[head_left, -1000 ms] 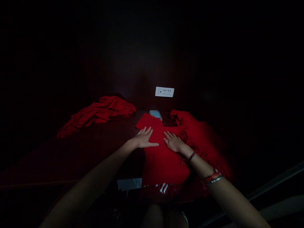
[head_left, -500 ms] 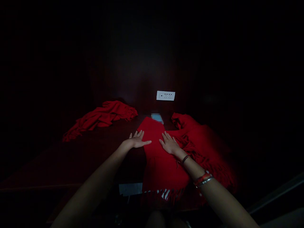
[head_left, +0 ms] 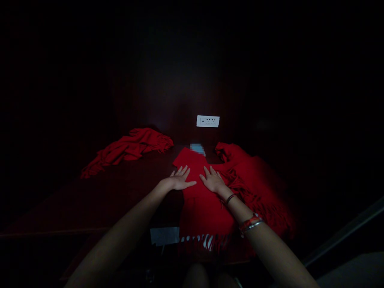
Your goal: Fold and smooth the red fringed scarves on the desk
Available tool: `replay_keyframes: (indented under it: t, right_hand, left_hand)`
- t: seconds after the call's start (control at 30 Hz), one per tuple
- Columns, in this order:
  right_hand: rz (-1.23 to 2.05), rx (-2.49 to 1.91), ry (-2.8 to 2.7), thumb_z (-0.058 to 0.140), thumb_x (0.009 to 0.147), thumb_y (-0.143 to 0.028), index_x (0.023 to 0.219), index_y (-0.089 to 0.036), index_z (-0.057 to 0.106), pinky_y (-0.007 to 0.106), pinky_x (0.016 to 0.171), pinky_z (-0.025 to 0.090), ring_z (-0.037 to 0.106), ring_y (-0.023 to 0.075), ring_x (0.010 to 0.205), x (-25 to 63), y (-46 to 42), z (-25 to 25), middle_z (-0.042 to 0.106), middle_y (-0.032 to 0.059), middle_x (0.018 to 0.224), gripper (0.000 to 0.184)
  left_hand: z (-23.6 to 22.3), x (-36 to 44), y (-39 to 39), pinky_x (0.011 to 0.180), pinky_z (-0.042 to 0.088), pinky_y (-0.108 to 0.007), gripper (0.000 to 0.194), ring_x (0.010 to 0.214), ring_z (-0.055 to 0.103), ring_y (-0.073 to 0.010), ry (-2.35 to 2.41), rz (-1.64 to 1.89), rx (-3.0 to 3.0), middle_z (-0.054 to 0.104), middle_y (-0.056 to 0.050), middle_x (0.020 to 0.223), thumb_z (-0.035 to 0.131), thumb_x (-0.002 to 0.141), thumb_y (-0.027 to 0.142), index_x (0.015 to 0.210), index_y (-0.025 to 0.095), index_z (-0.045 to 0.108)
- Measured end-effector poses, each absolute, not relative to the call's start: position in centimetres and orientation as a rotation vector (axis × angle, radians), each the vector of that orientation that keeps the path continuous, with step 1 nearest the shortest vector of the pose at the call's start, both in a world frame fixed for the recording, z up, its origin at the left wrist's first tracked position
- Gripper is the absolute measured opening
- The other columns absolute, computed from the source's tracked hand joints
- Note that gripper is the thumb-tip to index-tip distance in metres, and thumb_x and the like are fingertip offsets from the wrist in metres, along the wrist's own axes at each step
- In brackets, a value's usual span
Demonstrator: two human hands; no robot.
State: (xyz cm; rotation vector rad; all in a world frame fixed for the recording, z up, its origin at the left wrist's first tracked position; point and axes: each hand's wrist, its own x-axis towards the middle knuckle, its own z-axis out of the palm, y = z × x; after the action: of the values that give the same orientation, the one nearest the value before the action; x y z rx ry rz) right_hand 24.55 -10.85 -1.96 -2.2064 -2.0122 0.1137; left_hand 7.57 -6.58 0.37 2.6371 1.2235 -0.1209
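Note:
A red fringed scarf (head_left: 204,212) lies lengthwise in front of me, its fringe hanging over the table's near edge. My left hand (head_left: 181,181) rests on the scarf's left side, fingers spread and palm down. On the right side of the same cloth, my right hand (head_left: 213,181) lies flat, fingers apart. Neither hand grips anything. Just right of my right hand is a rumpled heap of red fringed cloth (head_left: 255,172); whether it joins the scarf I cannot tell.
Another crumpled red scarf (head_left: 132,146) lies at the back left of the dark table (head_left: 99,196). A blurred light-blue item (head_left: 197,149) sits beyond the flat scarf. A white socket panel (head_left: 208,121) is on the back wall. A pale sheet (head_left: 165,236) shows below the front edge.
My left hand has slid a little to the right across the scarf, closer to my right hand. The right hand has barely moved.

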Motion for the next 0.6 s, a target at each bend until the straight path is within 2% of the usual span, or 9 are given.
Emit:
replay_keyframes:
  t: [0.17,0.43,0.53,0.6]
  right_hand:
    - [0.128,-2.283,-1.997,0.013,0.08,-0.054,0.131,-0.019,0.011,0.039,0.096,0.01,0.012,0.023,0.123,24.4,-10.8,-1.8,0.016,0.0143,0.135,0.063]
    - [0.159,-2.339,-1.969,0.015,0.078,-0.056,0.131,-0.021,0.011,0.041,0.096,0.011,0.012,0.0235,0.123,24.1,-11.0,-1.4,0.017,0.0142,0.135,0.064]
    - [0.184,-2.364,-2.013,0.022,0.078,-0.055,0.131,-0.019,0.016,0.042,0.095,0.016,0.023,0.0249,0.12,24.2,-10.8,-0.1,0.03,0.0141,0.13,0.064]
    - [0.215,-2.409,-2.015,0.028,0.077,-0.052,0.128,-0.018,0.026,0.039,0.091,0.026,0.037,0.0244,0.112,24.4,-10.3,1.3,0.041,0.0128,0.122,0.061]
  left_hand:
    - [0.2,7.3,-6.3,0.094,0.004,-0.052,0.101,0.122,-0.011,-0.0282,1.19,-0.251,2.608,-0.014,-0.008,0.134,0.029,0.058,0.074,0.131,0.014,-0.004]
    - [-0.3,7.1,-6.2,0.095,0.003,-0.052,0.105,0.122,-0.012,-0.0268,1.173,-0.221,2.625,-0.015,-0.005,0.134,0.03,0.055,0.076,0.131,0.014,-0.006]
    - [-0.6,7.1,-6.4,0.095,0.003,-0.051,0.104,0.122,-0.011,-0.0265,1.179,-0.145,2.645,-0.014,-0.005,0.134,0.028,0.055,0.076,0.131,0.013,-0.006]
    - [-0.7,7.0,-6.5,0.095,0.002,-0.051,0.105,0.123,-0.01,-0.0265,1.186,-0.115,2.648,-0.013,-0.006,0.135,0.028,0.055,0.077,0.131,0.013,-0.005]
